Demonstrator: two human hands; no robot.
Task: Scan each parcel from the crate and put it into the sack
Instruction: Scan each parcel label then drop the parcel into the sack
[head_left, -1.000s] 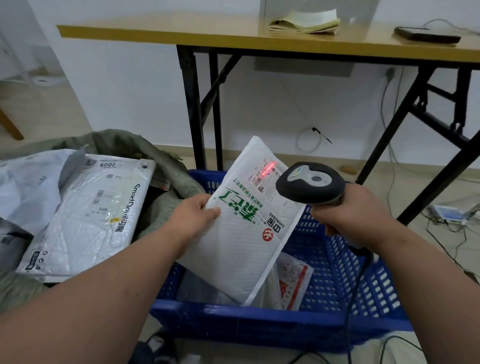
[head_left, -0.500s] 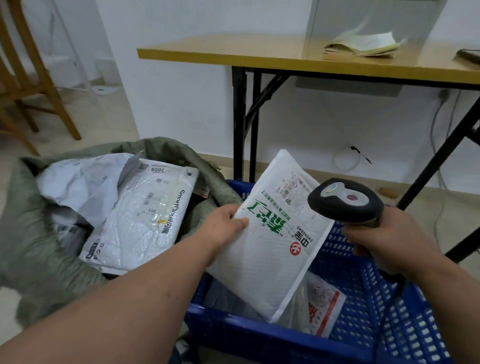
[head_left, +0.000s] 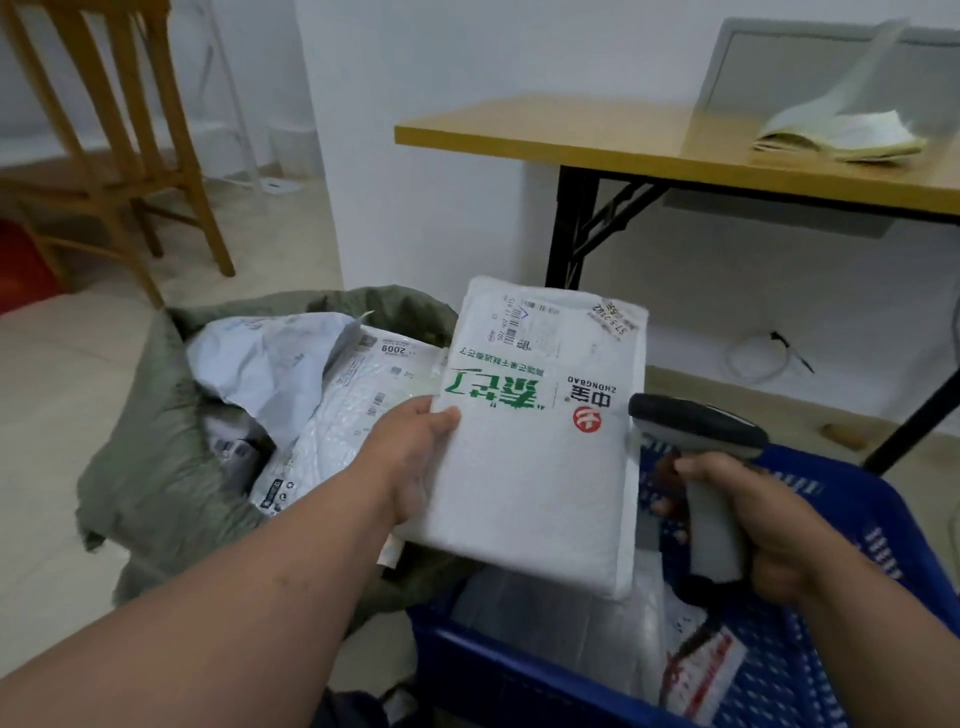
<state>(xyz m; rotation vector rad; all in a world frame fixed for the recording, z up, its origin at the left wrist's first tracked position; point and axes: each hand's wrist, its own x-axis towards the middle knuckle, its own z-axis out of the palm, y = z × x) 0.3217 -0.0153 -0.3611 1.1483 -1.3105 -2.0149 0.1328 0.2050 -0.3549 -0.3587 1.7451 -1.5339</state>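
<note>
My left hand grips the left edge of a white padded parcel with green lettering, a red logo and a shipping label. The parcel hangs over the gap between the sack and the crate. My right hand holds the grey barcode scanner by its handle, just right of the parcel, above the blue plastic crate. More parcels lie inside the crate. To the left, the open grey-green sack holds several white and grey parcels.
A wooden-topped folding table with black legs stands behind the crate, an open booklet on it. A wooden chair stands at the far left. A white cable lies on the floor by the wall.
The scanner's red light on the label has gone out. My left hand has carried the parcel left toward the sack and turned it more upright. The scanner has dropped lower.
</note>
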